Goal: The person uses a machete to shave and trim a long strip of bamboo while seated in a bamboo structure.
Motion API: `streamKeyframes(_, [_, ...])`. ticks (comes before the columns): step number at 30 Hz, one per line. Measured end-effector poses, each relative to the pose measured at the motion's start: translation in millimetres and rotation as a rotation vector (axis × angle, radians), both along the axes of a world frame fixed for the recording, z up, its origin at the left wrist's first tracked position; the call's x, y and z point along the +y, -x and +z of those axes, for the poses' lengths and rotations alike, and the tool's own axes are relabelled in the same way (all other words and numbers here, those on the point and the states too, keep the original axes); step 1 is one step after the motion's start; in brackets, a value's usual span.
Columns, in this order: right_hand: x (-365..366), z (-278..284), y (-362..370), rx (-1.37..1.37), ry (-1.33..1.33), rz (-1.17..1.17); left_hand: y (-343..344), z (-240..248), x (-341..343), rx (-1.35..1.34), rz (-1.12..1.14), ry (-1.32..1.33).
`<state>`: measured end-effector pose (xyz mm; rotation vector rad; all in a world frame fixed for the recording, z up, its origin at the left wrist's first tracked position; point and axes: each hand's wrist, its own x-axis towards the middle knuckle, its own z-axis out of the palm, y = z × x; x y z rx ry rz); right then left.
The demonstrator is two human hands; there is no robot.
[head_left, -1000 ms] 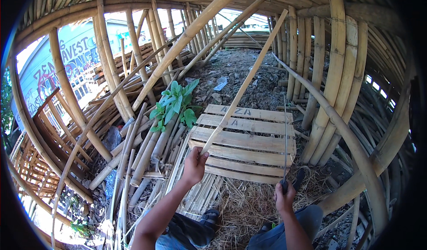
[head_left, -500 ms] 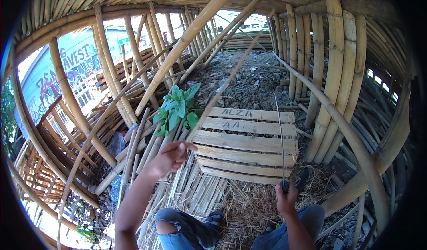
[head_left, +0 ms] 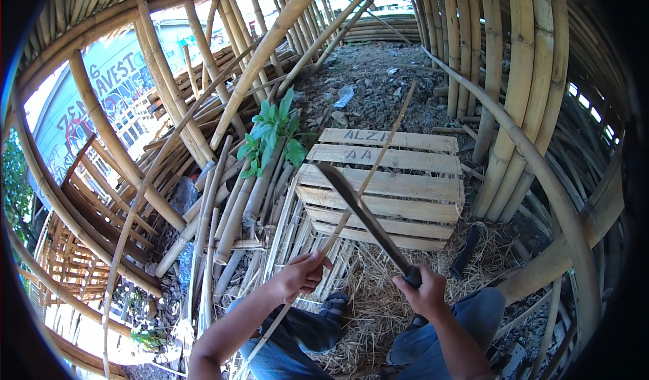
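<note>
In my left hand (head_left: 302,279) is a long thin bamboo strip (head_left: 394,127). The fingers are closed around it, and its lower end runs back past my wrist between my legs. My right hand (head_left: 424,292) grips a machete (head_left: 370,223) by its dark handle. The blade slants up and to the left and crosses the strip in the picture; whether they touch I cannot tell. Beyond both hands lies a crate of pale wooden slats (head_left: 422,186), with dark lettering on its far slats.
Straw (head_left: 368,306) and split bamboo strips (head_left: 274,251) cover the ground by my feet. A dark curved object (head_left: 465,251) lies right of the crate. Bamboo poles (head_left: 233,221) and a leafy plant (head_left: 270,137) are at the left. A slanting bamboo pole (head_left: 514,133) stands at the right.
My left hand has come down and to the right, and the strip now extends behind it. The machete has swung from nearly upright to a leftward tilt, across the strip.
</note>
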<state>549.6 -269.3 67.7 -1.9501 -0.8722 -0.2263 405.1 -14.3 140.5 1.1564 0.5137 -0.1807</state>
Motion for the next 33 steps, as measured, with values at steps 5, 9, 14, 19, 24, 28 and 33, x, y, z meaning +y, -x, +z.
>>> streamKeyframes(5, [5, 7, 13, -0.106, 0.183, 0.121, 1, -19, -33, 0.163, 0.060, -0.032])
streamKeyframes(9, [9, 3, 27, -0.165, 0.267, 0.217, 15, -53, -53, 0.204, 0.033, -0.364])
streamKeyframes(14, [12, -8, 42, -0.127, 0.444, 0.339, 38, -88, -66, 0.011, 0.036, -0.819])
streamKeyframes(19, [17, -17, 45, -0.096, 0.492, 0.381, 41, -83, -75, -0.068, -0.012, -1.094])
streamKeyframes(24, [23, -19, 38, -0.243, 0.509, 0.370, 43, -80, -71, -0.055, -0.007, -1.084])
streamKeyframes(28, [26, -19, 29, -0.204, 0.574, 0.340, 41, -79, -68, 0.071, 0.011, -1.034])
streamKeyframes(33, [20, -19, 3, -0.226, 0.687, 0.179, 49, -76, -68, 0.080, -0.002, -1.073])
